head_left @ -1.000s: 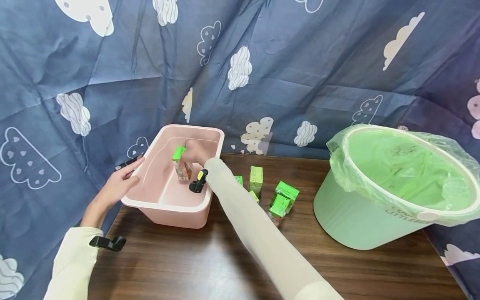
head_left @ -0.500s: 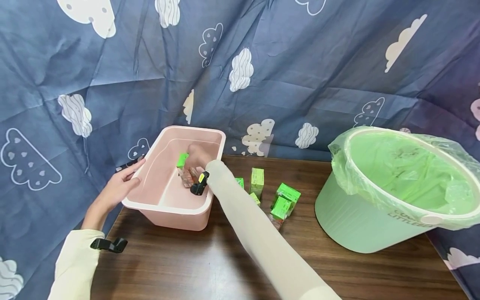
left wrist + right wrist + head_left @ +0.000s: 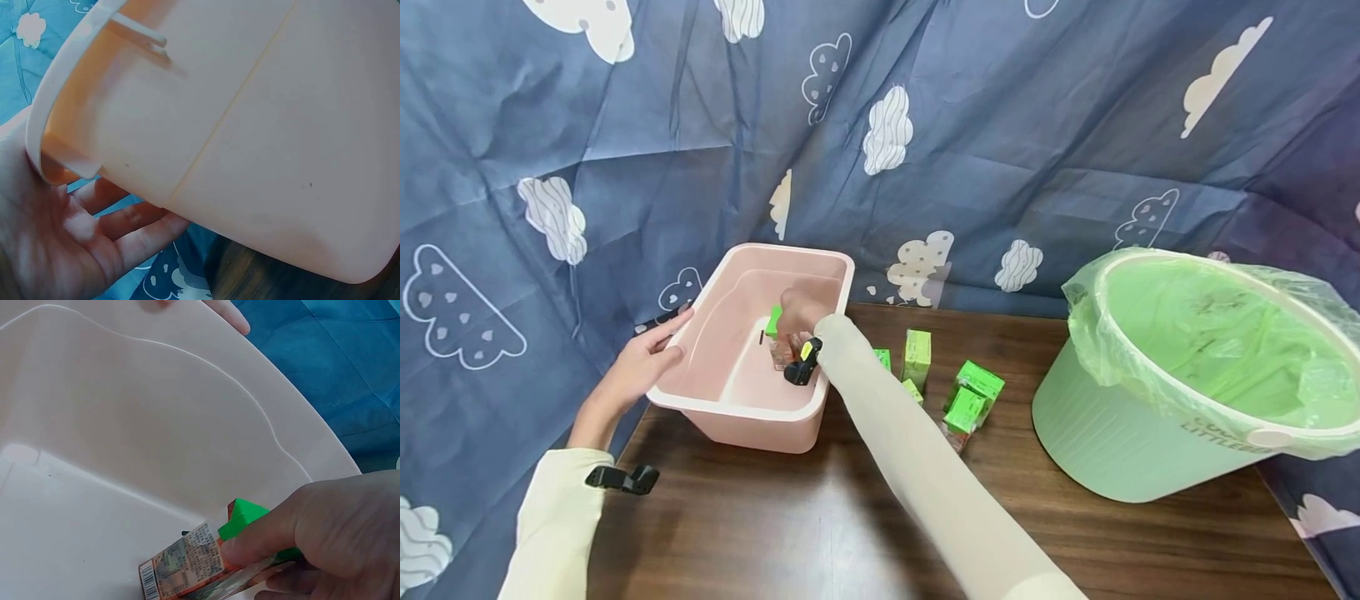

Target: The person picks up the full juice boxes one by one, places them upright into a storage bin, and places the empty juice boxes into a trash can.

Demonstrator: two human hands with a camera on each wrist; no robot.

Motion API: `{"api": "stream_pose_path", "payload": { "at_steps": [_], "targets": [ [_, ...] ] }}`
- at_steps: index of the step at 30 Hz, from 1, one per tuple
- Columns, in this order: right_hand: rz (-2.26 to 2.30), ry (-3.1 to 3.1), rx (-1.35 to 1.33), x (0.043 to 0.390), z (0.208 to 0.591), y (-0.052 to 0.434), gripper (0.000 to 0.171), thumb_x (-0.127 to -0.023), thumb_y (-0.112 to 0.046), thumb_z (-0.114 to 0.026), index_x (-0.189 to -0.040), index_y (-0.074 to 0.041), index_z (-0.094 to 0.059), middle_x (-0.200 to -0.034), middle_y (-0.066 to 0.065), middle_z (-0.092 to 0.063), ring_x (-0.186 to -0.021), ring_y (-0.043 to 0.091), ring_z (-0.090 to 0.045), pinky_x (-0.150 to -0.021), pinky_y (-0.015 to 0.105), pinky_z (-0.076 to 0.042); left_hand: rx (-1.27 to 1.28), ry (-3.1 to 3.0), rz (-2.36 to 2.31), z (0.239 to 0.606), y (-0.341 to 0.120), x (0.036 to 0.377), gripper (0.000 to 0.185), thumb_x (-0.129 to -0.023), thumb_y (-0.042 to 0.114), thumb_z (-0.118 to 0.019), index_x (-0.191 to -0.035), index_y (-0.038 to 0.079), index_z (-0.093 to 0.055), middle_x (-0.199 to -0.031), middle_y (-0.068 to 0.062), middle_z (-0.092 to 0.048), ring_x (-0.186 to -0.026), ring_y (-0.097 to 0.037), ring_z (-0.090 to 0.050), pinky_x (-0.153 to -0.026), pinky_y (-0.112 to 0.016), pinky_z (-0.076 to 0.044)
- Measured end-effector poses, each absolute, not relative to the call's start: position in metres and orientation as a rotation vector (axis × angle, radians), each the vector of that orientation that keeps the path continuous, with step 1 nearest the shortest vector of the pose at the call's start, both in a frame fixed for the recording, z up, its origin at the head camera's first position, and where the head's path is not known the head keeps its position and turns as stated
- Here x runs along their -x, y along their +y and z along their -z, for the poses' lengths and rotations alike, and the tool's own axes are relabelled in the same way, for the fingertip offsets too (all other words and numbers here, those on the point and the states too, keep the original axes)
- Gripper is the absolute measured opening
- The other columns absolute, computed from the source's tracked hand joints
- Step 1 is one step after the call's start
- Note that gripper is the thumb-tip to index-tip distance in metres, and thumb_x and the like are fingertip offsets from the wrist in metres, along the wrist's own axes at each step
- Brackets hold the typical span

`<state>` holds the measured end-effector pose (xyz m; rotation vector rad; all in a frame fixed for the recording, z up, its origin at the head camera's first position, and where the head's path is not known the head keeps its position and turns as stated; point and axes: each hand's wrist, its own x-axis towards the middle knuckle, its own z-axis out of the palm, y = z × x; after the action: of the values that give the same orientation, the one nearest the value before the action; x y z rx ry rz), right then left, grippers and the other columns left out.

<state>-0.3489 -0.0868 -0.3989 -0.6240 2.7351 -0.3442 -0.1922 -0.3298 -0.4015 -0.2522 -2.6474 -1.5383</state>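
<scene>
Pink bin [image 3: 752, 400] on the table [image 3: 820, 525] sits where it did a second ago, left hand [image 3: 640, 367] still steadying its outer wall, fingers [image 3: 140, 240] straight along it. Right hand [image 3: 801, 307] has dropped lower inside the bin, fingers [image 3: 262, 540] pinching the carton [image 3: 200, 559]. Carton now tilted near the bin floor, not released; placement looks nearly done.

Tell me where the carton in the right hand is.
The carton is inside the pink tub, low near its floor, gripped by the right hand.
</scene>
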Motion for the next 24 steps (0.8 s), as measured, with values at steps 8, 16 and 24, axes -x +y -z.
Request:
{"api": "stream_pose_path", "payload": {
  "at_steps": [8,16,24],
  "targets": [
    [0.455,2.671,0.650,0.333,0.378,-0.082,0.011,-0.081,-0.013,-0.073,-0.084,-0.014,-0.063,-0.073,-0.002,-0.049,-0.069,0.016,-0.043,-0.062,0.027,-0.036,0.265,-2.632,1.551,0.400,-0.330,0.194,0.059,-0.098,0.003,-0.054,-0.155,0.005,-0.038,-0.153,-0.026,-0.037,-0.095,0.007,-0.056,-0.075,-0.013,-0.050],
    [0.495,2.663,0.659,0.341,0.383,-0.085,0.017,-0.079,-0.011,-0.077,-0.088,-0.012,-0.062,-0.077,-0.002,-0.051,-0.067,0.016,-0.044,-0.058,0.026,-0.038,0.231,-2.648,1.552,0.399,-0.329,0.193,0.059,-0.098,0.003,-0.053,-0.155,0.008,-0.039,-0.151,-0.025,-0.043,-0.095,0.005,-0.056,-0.075,-0.014,-0.050],
    [0.490,2.663,0.640,0.341,0.384,-0.084,0.016,-0.082,-0.008,-0.077,-0.089,-0.011,-0.063,-0.079,-0.001,-0.052,-0.068,0.016,-0.046,-0.057,0.026,-0.038,0.223,-2.624,1.590,0.398,-0.328,0.193,0.059,-0.098,0.003,-0.053,-0.155,0.007,-0.039,-0.151,-0.024,-0.043,-0.094,0.004,-0.058,-0.073,-0.016,-0.052]
  ]
}}
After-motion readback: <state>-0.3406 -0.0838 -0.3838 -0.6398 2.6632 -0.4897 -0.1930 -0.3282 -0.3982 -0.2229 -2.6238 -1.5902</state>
